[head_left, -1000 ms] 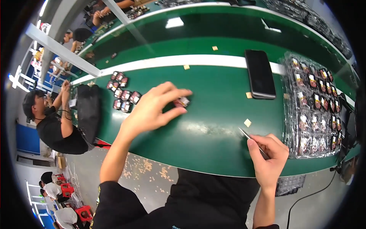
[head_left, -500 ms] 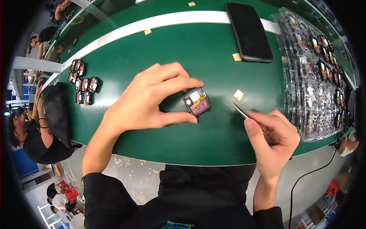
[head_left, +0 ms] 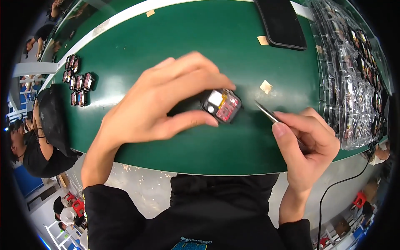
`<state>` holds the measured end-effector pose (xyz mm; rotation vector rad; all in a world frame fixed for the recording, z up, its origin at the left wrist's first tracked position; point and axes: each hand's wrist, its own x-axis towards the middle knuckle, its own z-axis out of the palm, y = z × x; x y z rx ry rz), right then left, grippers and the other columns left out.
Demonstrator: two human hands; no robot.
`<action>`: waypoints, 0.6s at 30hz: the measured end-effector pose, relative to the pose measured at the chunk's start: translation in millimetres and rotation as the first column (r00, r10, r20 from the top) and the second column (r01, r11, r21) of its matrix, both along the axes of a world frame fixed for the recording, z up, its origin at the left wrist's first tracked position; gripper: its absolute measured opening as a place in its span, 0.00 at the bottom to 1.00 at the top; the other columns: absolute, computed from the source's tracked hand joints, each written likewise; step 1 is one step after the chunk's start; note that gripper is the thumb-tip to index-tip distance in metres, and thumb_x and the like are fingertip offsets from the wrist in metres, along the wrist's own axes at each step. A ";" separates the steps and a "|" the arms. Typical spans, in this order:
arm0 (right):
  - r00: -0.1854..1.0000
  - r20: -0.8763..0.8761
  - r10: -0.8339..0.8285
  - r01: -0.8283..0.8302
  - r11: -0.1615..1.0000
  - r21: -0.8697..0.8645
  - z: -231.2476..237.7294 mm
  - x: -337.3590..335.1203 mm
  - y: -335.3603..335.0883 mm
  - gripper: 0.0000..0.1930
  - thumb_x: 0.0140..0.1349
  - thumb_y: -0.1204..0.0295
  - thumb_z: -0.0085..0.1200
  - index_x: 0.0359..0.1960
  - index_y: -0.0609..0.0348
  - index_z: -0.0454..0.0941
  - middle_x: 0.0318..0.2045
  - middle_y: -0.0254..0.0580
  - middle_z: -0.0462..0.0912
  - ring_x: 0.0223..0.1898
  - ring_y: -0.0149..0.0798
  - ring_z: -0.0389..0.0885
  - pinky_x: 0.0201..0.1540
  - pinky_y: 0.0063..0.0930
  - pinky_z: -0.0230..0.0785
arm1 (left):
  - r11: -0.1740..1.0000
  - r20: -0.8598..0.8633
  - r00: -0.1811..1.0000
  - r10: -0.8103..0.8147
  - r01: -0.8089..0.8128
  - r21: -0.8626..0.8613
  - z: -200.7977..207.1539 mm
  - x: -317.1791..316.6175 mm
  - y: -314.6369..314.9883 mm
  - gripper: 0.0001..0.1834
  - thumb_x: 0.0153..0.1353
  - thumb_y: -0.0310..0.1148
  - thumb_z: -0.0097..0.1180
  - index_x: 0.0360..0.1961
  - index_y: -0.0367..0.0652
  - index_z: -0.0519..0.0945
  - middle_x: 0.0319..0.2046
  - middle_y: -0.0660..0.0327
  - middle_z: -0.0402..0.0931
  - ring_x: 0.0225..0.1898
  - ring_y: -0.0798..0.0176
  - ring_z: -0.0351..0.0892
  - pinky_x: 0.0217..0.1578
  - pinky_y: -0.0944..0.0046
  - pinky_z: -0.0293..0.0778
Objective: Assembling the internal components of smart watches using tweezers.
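Note:
Between the thumb and fingers of my left hand [head_left: 162,104] is a small square smartwatch body [head_left: 223,105] with a black rim. Its inside shows a white block, a round white dot, a yellow strip and a red circuit board. It appears somewhat tilted above the green table. My right hand [head_left: 306,141] pinches metal tweezers [head_left: 266,111], whose tips point toward the watch body but stay apart from it. Nothing shows at the tips. Just beyond them a small cream-coloured paper square [head_left: 266,86] lies on the table.
Several similar watch bodies [head_left: 78,81] sit grouped at the left. Stacked clear plastic trays [head_left: 333,83] with more of them stand at the right. A black phone [head_left: 283,25] lies at the back, beside another cream square [head_left: 263,40]. A person's arm [head_left: 41,129] rests by a black bag-like item [head_left: 56,118].
My left hand has turned the watch body counterclockwise and tilted it. The right hand still holds the tweezers near it. The whole view has shifted, with the table's far part moving up.

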<state>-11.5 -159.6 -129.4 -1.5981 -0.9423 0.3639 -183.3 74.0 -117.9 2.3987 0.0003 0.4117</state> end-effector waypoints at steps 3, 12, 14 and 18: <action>0.990 0.049 0.131 -0.127 0.989 -0.081 8.4 4.4 -4.9 0.08 0.59 0.89 0.68 0.41 0.72 0.91 0.27 0.33 0.80 0.26 0.21 0.75 0.29 0.15 0.60 | 0.996 -0.144 0.988 -0.060 0.069 0.057 5.1 -4.1 -7.3 0.32 0.51 0.42 0.82 0.57 0.40 0.90 0.44 0.58 0.87 0.44 0.55 0.82 0.45 0.59 0.71; 0.964 0.172 0.205 -0.178 0.971 -0.160 5.0 3.4 7.6 0.08 0.55 0.88 0.69 0.37 0.70 0.90 0.23 0.35 0.80 0.21 0.21 0.72 0.25 0.17 0.58 | 0.997 -0.115 0.991 -0.065 0.069 0.037 -1.0 1.3 -7.3 0.35 0.48 0.49 0.83 0.54 0.38 0.92 0.35 0.60 0.87 0.36 0.58 0.82 0.41 0.59 0.63; 0.965 0.177 0.194 -0.170 0.975 -0.142 2.0 1.6 10.1 0.08 0.54 0.88 0.69 0.37 0.70 0.91 0.22 0.35 0.80 0.21 0.21 0.72 0.25 0.17 0.57 | 0.997 -0.112 0.992 -0.061 0.065 0.033 -1.1 2.1 -7.8 0.35 0.47 0.50 0.83 0.54 0.38 0.92 0.35 0.60 0.87 0.36 0.59 0.82 0.40 0.59 0.62; 0.964 0.187 0.188 -0.163 0.977 -0.141 3.1 -0.2 11.9 0.08 0.54 0.88 0.70 0.36 0.69 0.91 0.22 0.34 0.80 0.20 0.20 0.70 0.24 0.19 0.53 | 0.998 -0.107 0.993 -0.042 0.048 0.051 -0.5 2.1 -9.1 0.35 0.46 0.51 0.82 0.52 0.39 0.92 0.34 0.60 0.86 0.34 0.59 0.81 0.40 0.59 0.62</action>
